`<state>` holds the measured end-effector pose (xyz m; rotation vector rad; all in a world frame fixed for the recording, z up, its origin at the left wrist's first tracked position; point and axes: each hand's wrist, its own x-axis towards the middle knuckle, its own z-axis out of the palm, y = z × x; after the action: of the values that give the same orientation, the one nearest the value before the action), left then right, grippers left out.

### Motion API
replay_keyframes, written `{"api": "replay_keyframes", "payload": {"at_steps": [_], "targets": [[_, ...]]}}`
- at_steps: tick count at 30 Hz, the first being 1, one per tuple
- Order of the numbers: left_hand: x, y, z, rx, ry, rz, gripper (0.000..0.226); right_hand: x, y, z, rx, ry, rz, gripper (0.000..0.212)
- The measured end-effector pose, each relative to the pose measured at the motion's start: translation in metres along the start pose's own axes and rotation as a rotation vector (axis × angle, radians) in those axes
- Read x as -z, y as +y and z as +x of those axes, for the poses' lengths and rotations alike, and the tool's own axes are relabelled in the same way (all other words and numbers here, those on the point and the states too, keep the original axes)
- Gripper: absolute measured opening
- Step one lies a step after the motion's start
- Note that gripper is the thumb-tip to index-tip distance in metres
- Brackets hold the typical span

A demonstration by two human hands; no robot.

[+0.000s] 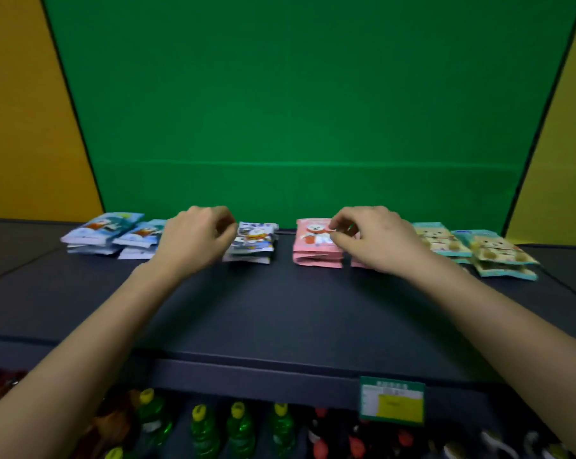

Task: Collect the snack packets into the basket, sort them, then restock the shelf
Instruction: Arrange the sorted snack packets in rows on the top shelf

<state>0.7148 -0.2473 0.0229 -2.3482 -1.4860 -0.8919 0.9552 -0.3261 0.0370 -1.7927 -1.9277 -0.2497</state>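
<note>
The right grip (376, 241) is curling at the pink packets (313, 248) on the dark shelf (280, 313), hold unclear; left of them the left grip (197, 238) is hanging released; green wall (296, 94) behind.

You pass: shelf top (280, 319), 6 o'clock | gap 12 o'clock, between navy packets (252, 241) and pink packets (314, 246) | blocked: light-blue packets (108, 233) 10 o'clock, teal packets (478, 250) 2 o'clock

Arms outstretched, left hand (197, 241) and right hand (377, 241) loosely curled.
</note>
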Motion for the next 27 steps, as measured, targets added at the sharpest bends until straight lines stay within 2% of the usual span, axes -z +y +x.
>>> {"api": "replay_keyframes", "payload": {"at_steps": [6, 12, 19, 24, 27], "targets": [[0.041, -0.128, -0.045, 0.114, 0.028, 0.016, 0.019, -0.053, -0.121, 0.024, 0.028, -0.069, 0.043, 0.024], [0.058, -0.214, -0.062, 0.226, -0.004, 0.047, 0.018, -0.107, -0.206, 0.054, -0.017, -0.149, 0.156, 0.022], [0.042, -0.259, -0.035, 0.265, -0.034, 0.041, 0.030, -0.149, -0.246, 0.105, -0.050, -0.177, 0.162, 0.027], [0.013, -0.265, 0.010, 0.296, -0.145, 0.053, 0.046, -0.164, -0.264, 0.145, -0.048, -0.121, 0.031, 0.035], [-0.004, -0.265, 0.038, 0.344, -0.311, 0.078, 0.064, -0.169, -0.273, 0.165, -0.070, -0.170, -0.010, 0.036]]}}
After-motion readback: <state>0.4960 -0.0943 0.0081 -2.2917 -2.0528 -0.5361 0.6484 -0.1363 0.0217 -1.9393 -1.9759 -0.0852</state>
